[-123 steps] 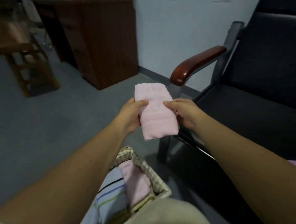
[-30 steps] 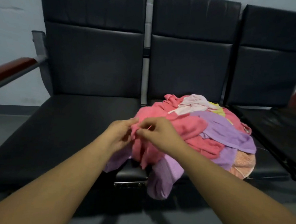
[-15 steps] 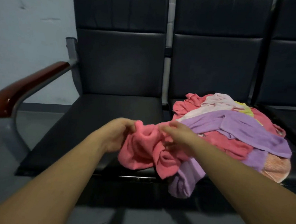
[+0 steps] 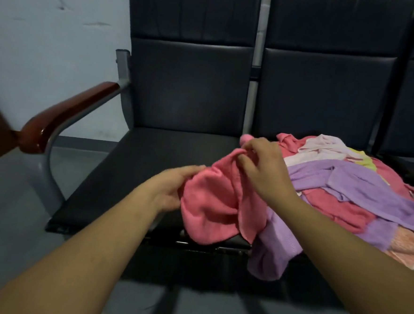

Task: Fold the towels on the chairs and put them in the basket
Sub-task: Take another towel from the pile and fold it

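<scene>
1. Coral towel (image 4: 212, 206): bunched and unfolded, held up between both hands over the front of the chair row, about where the left seat meets the middle one. Its lower folds hang down to the seat's front edge.
2. Left hand (image 4: 171, 191): fingers curled round the towel's left edge, gripping it, thumb side up.
3. Right hand (image 4: 263, 170): higher and further back, back of hand to the camera. Fingertips pinch a ridge of the towel's upper edge; a small knob of cloth pokes out just beyond the knuckles.
4. Pile of towels (image 4: 332, 207): loose heap on the middle seat, just to the right of the held towel. Nothing in it is folded.
5. In the pile: a lilac towel (image 4: 346, 181) draped across the top; a pale pink towel (image 4: 321, 147) at the back with a yellow-green one (image 4: 365, 160) beside it; more coral cloth beneath; a peach towel (image 4: 405, 246) at the right front.
6. A second lilac piece (image 4: 272, 254) spills over the seat's front edge and hangs below it, touching the coral towel's right side.
7. Left seat (image 4: 136, 171): black padded cushion, tall black backrest (image 4: 189, 82).
8. Armrest (image 4: 66, 115): reddish-brown wood on a grey metal frame, at the row's left end.
9. Surroundings: pale blue wall (image 4: 49, 47) behind, grey floor (image 4: 9, 204) below. Dark brown shape at the far left edge, too blurred to identify.
</scene>
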Available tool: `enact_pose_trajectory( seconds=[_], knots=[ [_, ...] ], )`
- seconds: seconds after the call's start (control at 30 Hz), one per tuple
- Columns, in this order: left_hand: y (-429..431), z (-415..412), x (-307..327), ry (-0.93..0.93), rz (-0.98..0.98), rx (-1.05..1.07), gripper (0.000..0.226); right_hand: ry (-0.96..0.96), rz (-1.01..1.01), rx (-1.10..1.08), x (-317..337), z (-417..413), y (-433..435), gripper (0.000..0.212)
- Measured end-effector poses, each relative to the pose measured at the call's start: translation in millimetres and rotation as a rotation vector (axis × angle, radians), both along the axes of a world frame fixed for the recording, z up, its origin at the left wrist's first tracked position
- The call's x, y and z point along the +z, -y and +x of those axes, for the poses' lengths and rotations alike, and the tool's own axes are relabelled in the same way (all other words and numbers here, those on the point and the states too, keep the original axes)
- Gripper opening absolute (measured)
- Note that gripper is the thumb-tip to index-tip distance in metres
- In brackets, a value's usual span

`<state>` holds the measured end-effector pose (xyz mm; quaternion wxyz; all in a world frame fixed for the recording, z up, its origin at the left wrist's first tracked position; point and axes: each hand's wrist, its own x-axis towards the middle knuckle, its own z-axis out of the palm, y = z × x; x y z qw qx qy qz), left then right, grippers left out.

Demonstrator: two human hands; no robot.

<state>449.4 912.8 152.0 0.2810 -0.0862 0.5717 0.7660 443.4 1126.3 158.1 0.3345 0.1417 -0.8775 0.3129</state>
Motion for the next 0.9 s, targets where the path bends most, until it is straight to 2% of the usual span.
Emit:
enact_pose_trajectory(
  seconds=[0.03,0.1,0.2,0.27,0.33,0.43,0.47,0.5,0.57,0.6,0.67,0.73,0.83,0.9],
  knots=[
    [1,-4,3,-0.066,0.101,0.137,0.017,0.021,0.018,-0.008,3,2,2,0.008],
    [5,-11,8,-0.200,0.219,0.319,0.014,0.267,0.036,-0.007,4,3,1,0.011],
    [10,-9,7,-0.305,0.107,0.331,0.024,0.721,0.020,0.133,-1,8,-1,0.013],
    [11,-4,7,-0.320,0.047,0.260,0.030,0.784,-0.073,0.123,-7,9,0,0.014],
    [13,-2,7,-0.334,0.024,0.191,0.032,0.764,-0.179,0.032,-15,4,2,0.041],
    [17,1,11,-0.363,-0.038,0.121,0.030,0.865,-0.325,-0.063,-29,-4,7,0.077],
    [18,3,12,-0.360,-0.064,0.110,0.028,0.901,-0.257,-0.066,-34,-5,7,0.082],
    [20,3,11,-0.353,-0.101,0.105,0.028,0.927,-0.098,-0.059,-39,-6,6,0.081],
    [26,3,8,-0.363,-0.247,0.113,0.020,0.915,0.221,-0.045,-50,-8,4,0.057],
    [30,2,6,-0.384,-0.361,0.118,0.017,0.882,0.304,-0.048,-54,-10,4,0.041],
    [39,0,1,-0.428,-0.598,0.148,0.022,0.787,0.300,-0.073,-55,-14,4,0.019],
    [45,-1,-1,-0.485,-0.693,0.239,0.016,0.640,0.218,-0.099,-49,-19,5,0.019],
    [49,-6,7,-0.528,-0.541,0.367,0.016,0.342,0.024,-0.084,-34,-22,7,0.023],
    [52,-8,18,-0.496,-0.314,0.417,0.010,0.303,-0.260,0.006,-20,-22,14,0.015]
  ],
)
